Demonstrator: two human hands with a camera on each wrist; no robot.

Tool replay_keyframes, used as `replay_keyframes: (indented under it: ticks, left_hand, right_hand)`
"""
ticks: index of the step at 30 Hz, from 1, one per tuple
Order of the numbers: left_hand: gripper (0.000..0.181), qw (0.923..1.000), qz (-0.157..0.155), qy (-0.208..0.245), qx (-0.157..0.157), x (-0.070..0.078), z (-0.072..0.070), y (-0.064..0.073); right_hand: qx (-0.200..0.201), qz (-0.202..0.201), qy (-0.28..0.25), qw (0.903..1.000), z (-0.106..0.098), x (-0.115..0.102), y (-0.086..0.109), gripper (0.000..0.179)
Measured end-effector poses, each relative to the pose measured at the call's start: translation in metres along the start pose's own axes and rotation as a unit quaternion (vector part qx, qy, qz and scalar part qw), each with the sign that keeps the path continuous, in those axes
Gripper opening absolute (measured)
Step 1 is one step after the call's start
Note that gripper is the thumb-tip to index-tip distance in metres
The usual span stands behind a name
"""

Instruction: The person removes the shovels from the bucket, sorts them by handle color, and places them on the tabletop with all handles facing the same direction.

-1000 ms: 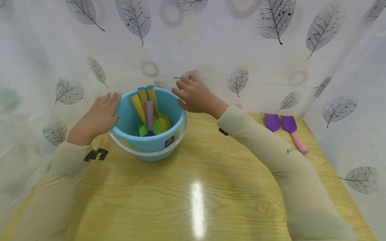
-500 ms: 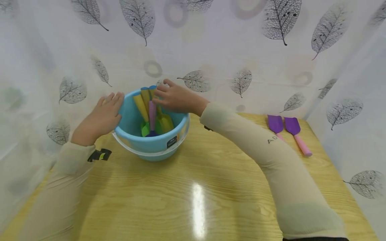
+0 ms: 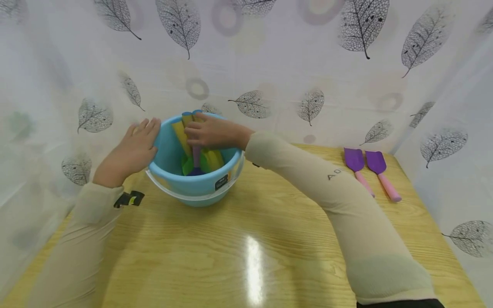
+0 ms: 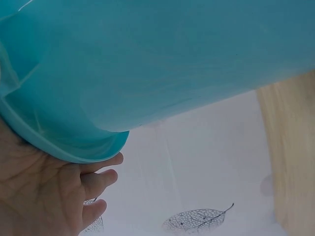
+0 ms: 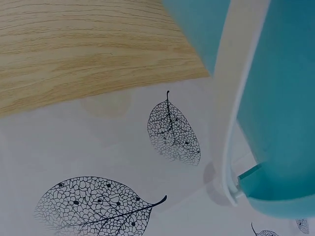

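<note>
A light blue bucket (image 3: 192, 188) stands on the table with several toy shovels in it, their handles upward. My left hand (image 3: 129, 149) rests on the bucket's left rim with its fingers stretched out; in the left wrist view its palm (image 4: 42, 191) lies against the rim. My right hand (image 3: 215, 131) reaches over the right rim, its fingers curled around the top of a toy shovel (image 3: 196, 157) with a pinkish-purple handle. Beside those fingers stand yellow handles (image 3: 179, 130) with blue ends. The right wrist view shows the bucket's side and white handle (image 5: 241, 73), not the right hand.
Two toy shovels with purple blades, one left (image 3: 354, 159) and one right (image 3: 376, 162), lie with pink handles on the table's right side. A white leaf-print sheet (image 3: 269, 64) hangs behind and beside the wooden table (image 3: 192, 256).
My right hand has moved left, from above the right rim into the bucket and onto the pinkish-purple handle. My left hand has stayed on the left rim.
</note>
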State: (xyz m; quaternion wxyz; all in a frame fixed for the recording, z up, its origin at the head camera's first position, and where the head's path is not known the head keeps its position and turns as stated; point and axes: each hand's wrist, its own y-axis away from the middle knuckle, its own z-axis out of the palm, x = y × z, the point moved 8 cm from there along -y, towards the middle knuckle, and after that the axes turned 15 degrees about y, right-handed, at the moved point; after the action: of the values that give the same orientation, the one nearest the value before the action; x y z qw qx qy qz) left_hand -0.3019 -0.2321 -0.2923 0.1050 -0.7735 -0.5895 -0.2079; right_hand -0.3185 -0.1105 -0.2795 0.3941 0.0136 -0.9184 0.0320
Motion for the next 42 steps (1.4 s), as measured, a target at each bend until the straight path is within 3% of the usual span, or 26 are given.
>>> replay_keyframes:
  ticks: [10, 24, 37, 42]
  left_hand:
    - [0.064, 1.0, 0.0, 0.001, -0.004, -0.003, 0.001, -0.001]
    - [0.064, 1.0, 0.0, 0.0, -0.006, -0.004, 0.003, -0.001]
    - [0.065, 1.0, -0.001, -0.001, -0.004, -0.002, 0.002, -0.001]
    - [0.064, 1.0, 0.0, -0.003, -0.003, -0.004, 0.002, -0.001]
  right_hand:
    - [-0.027, -0.024, 0.041, 0.9985, 0.009, -0.005, -0.007, 0.026]
    - [-0.052, -0.034, 0.042, 0.9972, 0.017, -0.007, -0.015, 0.023]
    - [-0.072, -0.051, -0.005, 0.9961, 0.019, -0.011, -0.013, 0.035]
    - [-0.05, -0.067, -0.002, 0.9965, 0.015, -0.014, -0.014, 0.032]
